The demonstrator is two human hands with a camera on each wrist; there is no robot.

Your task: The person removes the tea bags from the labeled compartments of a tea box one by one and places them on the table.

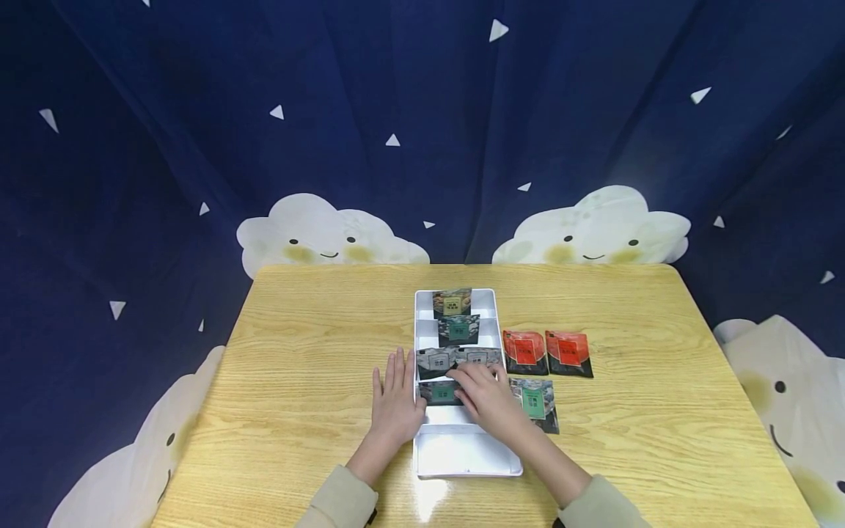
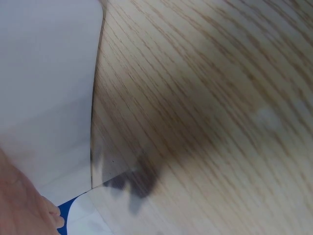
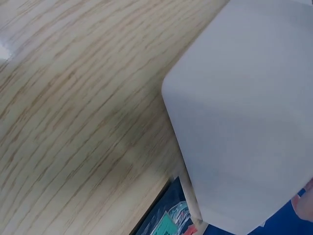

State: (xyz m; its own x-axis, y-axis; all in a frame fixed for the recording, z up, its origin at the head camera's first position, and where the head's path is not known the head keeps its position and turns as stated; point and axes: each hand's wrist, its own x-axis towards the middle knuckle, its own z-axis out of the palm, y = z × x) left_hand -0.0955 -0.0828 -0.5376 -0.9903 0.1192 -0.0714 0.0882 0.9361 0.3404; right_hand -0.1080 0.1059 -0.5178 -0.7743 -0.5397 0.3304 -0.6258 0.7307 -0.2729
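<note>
A white tray with compartments stands on the table. My left hand lies along its left wall, fingers straight, thumb at the rim. My right hand reaches over the tray's right side, fingers bent, and pinches the right end of a dark packet with a green label, partly covering it. Just behind, two grey-labelled packets stand side by side. Farther back are another green-labelled packet and a yellow-labelled packet. Both wrist views show mostly the tray's outer wall.
To the tray's right, two red packets lie on the wooden table. A green-labelled packet lies in front of them, partly behind my right wrist. A dark blue curtain with clouds hangs behind the table.
</note>
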